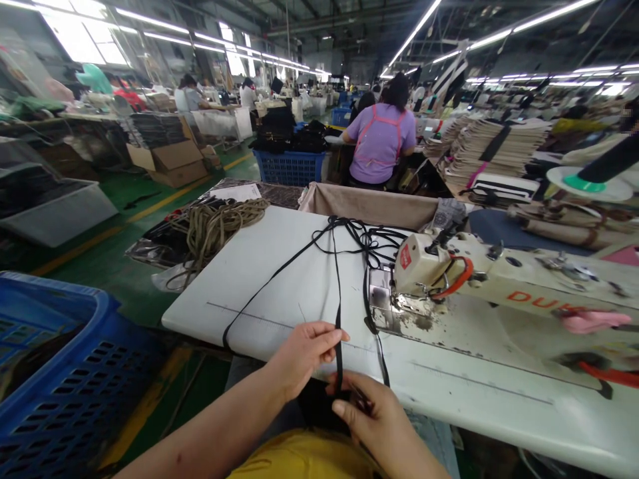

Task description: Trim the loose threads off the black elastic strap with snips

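"What's lower left?"
"A blue plastic basket [102,313], lattice-sided, cut off by the frame's edge. Then limp olive cords [219,229], mid-left."
"And lower centre?"
"The left hand [309,349] pinches a flat, narrow black strap [338,318]. Its lower end disappears by the curled right hand [372,409]; whether that grips it, I can't tell."
"Further right?"
"A scuffed sewing machine [484,289], lettering partly covered."
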A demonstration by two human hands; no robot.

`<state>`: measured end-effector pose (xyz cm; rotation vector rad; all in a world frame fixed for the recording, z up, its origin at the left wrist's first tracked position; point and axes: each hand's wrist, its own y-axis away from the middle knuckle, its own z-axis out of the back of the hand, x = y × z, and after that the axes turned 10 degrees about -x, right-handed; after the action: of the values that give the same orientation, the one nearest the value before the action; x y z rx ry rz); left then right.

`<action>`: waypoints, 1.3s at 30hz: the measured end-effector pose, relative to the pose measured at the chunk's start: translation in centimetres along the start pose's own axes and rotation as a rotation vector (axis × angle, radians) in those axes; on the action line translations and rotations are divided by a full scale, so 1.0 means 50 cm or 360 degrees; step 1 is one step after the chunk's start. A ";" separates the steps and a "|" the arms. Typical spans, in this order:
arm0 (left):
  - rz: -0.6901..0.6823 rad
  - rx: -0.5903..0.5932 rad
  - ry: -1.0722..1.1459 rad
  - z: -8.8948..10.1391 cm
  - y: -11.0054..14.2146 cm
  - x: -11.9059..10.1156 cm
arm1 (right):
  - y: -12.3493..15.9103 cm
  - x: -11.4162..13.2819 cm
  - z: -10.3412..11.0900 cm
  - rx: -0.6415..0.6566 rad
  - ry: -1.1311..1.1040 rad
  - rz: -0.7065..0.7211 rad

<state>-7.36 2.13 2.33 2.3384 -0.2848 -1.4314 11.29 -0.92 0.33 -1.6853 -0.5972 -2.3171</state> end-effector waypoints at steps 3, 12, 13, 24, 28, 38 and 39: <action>0.0022 0.0052 -0.0050 -0.009 0.004 0.019 | -0.007 0.016 -0.002 -0.0058 -0.0122 -0.0072; -0.0107 -0.0088 -0.0039 0.018 -0.015 0.012 | -0.001 -0.019 -0.012 -0.0052 0.0127 0.0160; -0.0116 -0.0105 -0.0045 0.017 -0.015 0.013 | -0.001 -0.018 -0.012 -0.0049 0.0130 0.0174; -0.0242 -0.0115 -0.0193 0.034 -0.029 0.026 | 0.006 -0.022 -0.004 0.0136 0.0134 0.0149; -0.0242 -0.0093 -0.0233 0.035 -0.025 0.032 | 0.005 -0.016 -0.007 0.0058 0.0042 0.0065; -0.0109 -0.0059 -0.0235 0.028 -0.017 0.044 | 0.000 -0.034 -0.019 -0.0101 -0.0073 -0.0096; -0.0087 -0.0079 -0.0237 0.027 -0.018 0.043 | 0.001 -0.036 -0.018 -0.0102 -0.0077 -0.0102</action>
<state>-7.58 1.86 -0.33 2.2197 -0.2248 -1.6236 11.10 -1.47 -1.60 -1.7807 -0.6007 -2.3693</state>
